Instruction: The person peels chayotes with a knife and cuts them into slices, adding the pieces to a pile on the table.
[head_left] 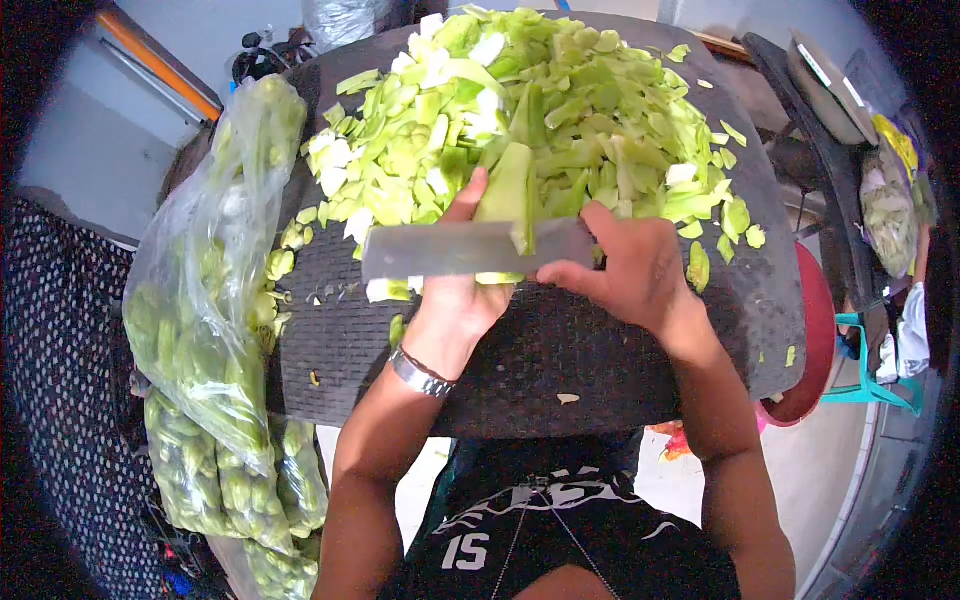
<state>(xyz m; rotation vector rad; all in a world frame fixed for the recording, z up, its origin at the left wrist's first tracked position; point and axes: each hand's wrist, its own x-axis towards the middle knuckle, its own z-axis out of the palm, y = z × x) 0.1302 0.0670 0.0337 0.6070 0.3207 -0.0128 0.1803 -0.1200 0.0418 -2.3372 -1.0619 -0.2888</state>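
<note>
My right hand (pixel 640 265) grips the handle of a cleaver (pixel 450 252) with a wide, flat blade. The blade lies crosswise in front of my left hand (pixel 462 300), hiding part of it. A long, pale green vegetable piece (pixel 510 190) is held in my left hand, thumb up along its side, and its near end meets the blade. Right behind both hands rises a big heap of cut green vegetable pieces (pixel 600 150) on the dark, woven-patterned table (pixel 480 370). A few scraps lie near the table's front edge.
Clear plastic bags (pixel 200 270) full of green vegetables lean on the table's left side and hang below it. To the right are a dark red tub (pixel 815 330) and a teal stool (pixel 870 380). A filled plastic bag (pixel 888 205) sits at the far right.
</note>
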